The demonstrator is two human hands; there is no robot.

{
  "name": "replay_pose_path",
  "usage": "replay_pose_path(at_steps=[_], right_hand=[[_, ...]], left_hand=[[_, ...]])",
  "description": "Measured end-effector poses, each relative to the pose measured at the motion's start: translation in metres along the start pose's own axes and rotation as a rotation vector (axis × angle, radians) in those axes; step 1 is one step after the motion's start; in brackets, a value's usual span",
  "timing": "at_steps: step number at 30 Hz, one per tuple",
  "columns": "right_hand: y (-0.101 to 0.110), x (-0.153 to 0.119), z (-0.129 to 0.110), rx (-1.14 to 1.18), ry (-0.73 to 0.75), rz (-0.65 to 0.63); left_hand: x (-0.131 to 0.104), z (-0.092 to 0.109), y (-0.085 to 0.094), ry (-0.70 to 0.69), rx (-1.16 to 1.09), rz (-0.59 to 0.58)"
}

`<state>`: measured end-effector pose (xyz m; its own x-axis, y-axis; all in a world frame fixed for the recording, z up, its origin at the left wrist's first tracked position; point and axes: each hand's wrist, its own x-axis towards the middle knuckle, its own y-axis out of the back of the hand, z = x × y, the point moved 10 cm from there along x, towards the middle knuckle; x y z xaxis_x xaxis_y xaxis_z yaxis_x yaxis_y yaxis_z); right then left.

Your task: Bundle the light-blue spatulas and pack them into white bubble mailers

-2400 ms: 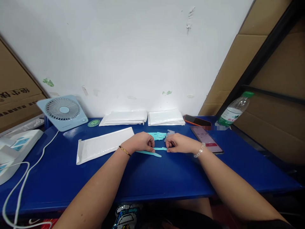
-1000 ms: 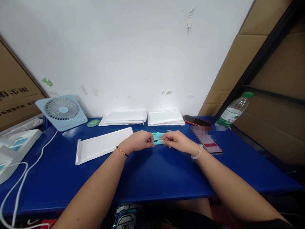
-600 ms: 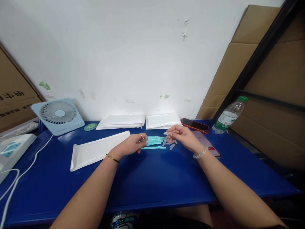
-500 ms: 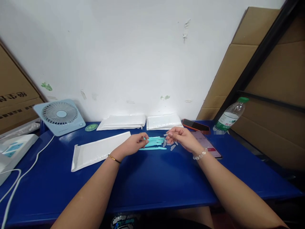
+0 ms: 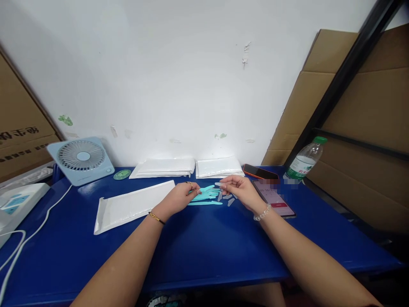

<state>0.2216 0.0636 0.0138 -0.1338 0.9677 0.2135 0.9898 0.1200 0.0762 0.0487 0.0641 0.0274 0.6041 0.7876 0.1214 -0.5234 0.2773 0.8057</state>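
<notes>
My left hand (image 5: 182, 197) pinches one turquoise stick (image 5: 208, 187) by its left end, above several more turquoise sticks (image 5: 206, 196) lying on the blue table. Between the thumb and fingers of my right hand (image 5: 238, 191) is a small translucent cover (image 5: 218, 184), its tip pointing left toward the stick. The two held pieces are close but apart. Several other translucent covers (image 5: 230, 201) lie loose on the table below my right hand.
A white padded envelope (image 5: 131, 204) lies at the left. Two envelope stacks (image 5: 162, 166) (image 5: 220, 165) sit by the wall. A blue fan (image 5: 83, 160) and a power strip (image 5: 19, 204) are farther left. Phones (image 5: 260, 172) (image 5: 276, 200) and a bottle (image 5: 305, 162) stand right.
My left hand has raised a turquoise stick off the pile. My right hand now shows a translucent cover at its fingertips. The view has shifted slightly.
</notes>
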Motion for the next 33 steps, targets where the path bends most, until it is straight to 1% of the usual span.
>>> replay_pose_path(at_steps=[4, 7, 13, 17, 19, 20, 23, 25, 27, 29, 31, 33], right_hand=[[0.001, 0.002, 0.004, -0.039, 0.005, 0.008], [-0.003, 0.002, 0.006, -0.038, -0.005, -0.002], [-0.023, 0.000, 0.006, -0.015, -0.038, -0.069], [-0.034, -0.004, 0.005, -0.074, -0.050, -0.132], [-0.034, -0.006, 0.005, -0.155, -0.062, -0.181], [-0.030, -0.006, 0.004, -0.212, -0.054, -0.192], [-0.010, -0.005, -0.012, -0.482, 0.054, -0.176], [-0.003, -0.006, -0.020, -0.693, 0.121, -0.221], [-0.002, -0.009, -0.017, -0.863, 0.118, -0.330], [-0.004, -0.012, -0.010, -0.967, 0.087, -0.415], [-0.008, -0.012, -0.004, -1.019, 0.065, -0.449], [-0.011, -0.011, 0.000, -1.044, 0.064, -0.450]], left_hand=[[0.000, 0.000, 0.001, -0.013, 0.016, 0.014], [0.000, 0.001, 0.000, -0.021, 0.037, 0.012], [0.001, 0.007, -0.006, -0.038, 0.059, 0.012], [0.002, 0.012, -0.012, -0.030, 0.047, 0.033], [0.001, 0.014, -0.018, -0.006, 0.039, -0.010], [0.000, 0.015, -0.022, 0.006, 0.034, -0.041], [-0.003, 0.017, -0.031, 0.021, 0.049, -0.129], [-0.005, 0.017, -0.036, 0.013, 0.077, -0.159], [-0.004, 0.014, -0.035, 0.007, 0.128, -0.130], [-0.001, 0.007, -0.031, 0.013, 0.208, -0.067], [0.001, 0.001, -0.028, 0.029, 0.282, -0.034], [0.003, -0.004, -0.029, 0.052, 0.317, -0.045]])
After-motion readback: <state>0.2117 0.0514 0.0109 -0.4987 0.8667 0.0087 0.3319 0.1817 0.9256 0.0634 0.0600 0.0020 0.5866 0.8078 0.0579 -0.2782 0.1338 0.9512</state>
